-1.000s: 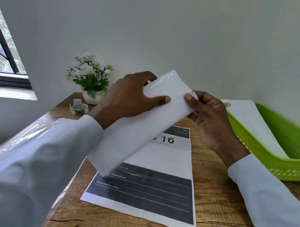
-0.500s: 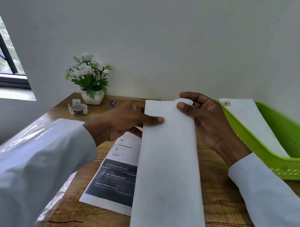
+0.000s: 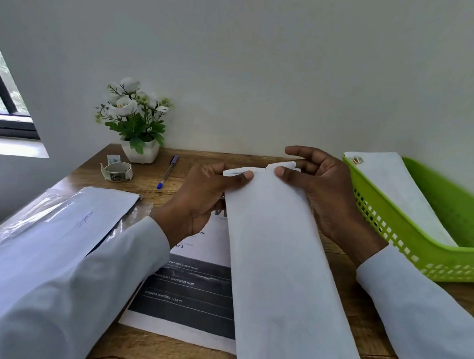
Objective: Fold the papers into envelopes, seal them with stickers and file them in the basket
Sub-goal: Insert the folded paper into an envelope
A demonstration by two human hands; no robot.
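A long white envelope [image 3: 278, 261] lies lengthwise on the wooden desk [image 3: 333, 311], running from its far end toward me. My left hand [image 3: 205, 197] pinches the far left corner, where a flap is lifted. My right hand [image 3: 316, 187] pinches the far right corner with thumb and fingers. Under the envelope lies a printed sheet [image 3: 189, 293] with dark bands. A green basket [image 3: 427, 239] on the right holds one white envelope [image 3: 391, 190] with a sticker [image 3: 357, 160] at its top. A sticker roll [image 3: 117, 171] sits at the back left.
A potted plant with white flowers [image 3: 135, 122] stands against the wall. A blue pen [image 3: 167, 171] lies beside it. A clear plastic pack of envelopes [image 3: 76, 219] rests at the left edge of the desk. A window [image 3: 7, 107] is at far left.
The envelope was held tilted in the air, then turned lengthwise and lowered onto the desk. Both hands shifted to its far end, and the flap there is now lifted.
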